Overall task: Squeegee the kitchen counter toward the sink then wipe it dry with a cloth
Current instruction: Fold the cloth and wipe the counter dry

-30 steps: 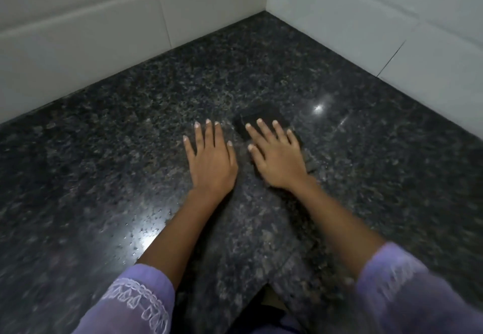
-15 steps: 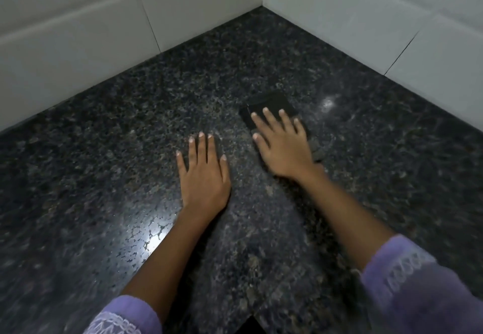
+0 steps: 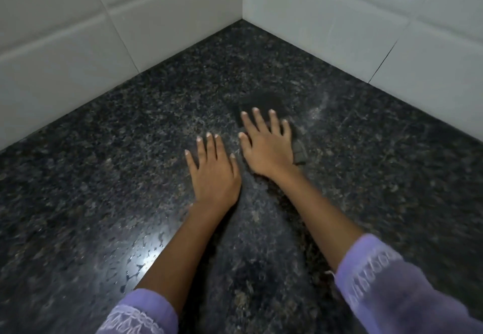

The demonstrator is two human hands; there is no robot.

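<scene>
Pressing: right hand (image 3: 266,145) lies palm-down on a dark cloth (image 3: 264,102), fingers straight and slightly spread, thumb out toward the left hand.
View: head camera only, looking down onto a corner of the counter (image 3: 117,151). Landmark for all places: the wall corner (image 3: 242,19) where the two tiled walls meet.
Right arm pose: forearm bare, running from the lower right up toward the wall corner; wrist nearly flat to the stone; lilac sleeve (image 3: 392,281) with white trim pushed back to mid-forearm.
Cloth position: flat on the counter, between the right hand and the wall corner, well short of the corner itself. Dark patch shows past the fingertips; a grey fold (image 3: 299,151) pokes out by the little-finger side of the hand. Rest is hidden under the palm.
Left hand (image 3: 213,174): flat on bare stone, palm-down, fingers straight and close together, thumb angled out. Holds nothing. Sits just beside the right hand, farther from the wall corner, not touching it as far as can be seen.
Left arm pose: forearm bare, coming from the bottom edge; lilac cuff (image 3: 141,312) with white embroidery at the frame bottom.
Counter surface: dark speckled stone; water beads (image 3: 141,250) around a light glare beside the left forearm, far from the wall corner; a faint pale streak (image 3: 317,109) to the right of the cloth.
Walls: large white tiles (image 3: 65,54) on both sides of the corner.
Writing or brands: none legible.
</scene>
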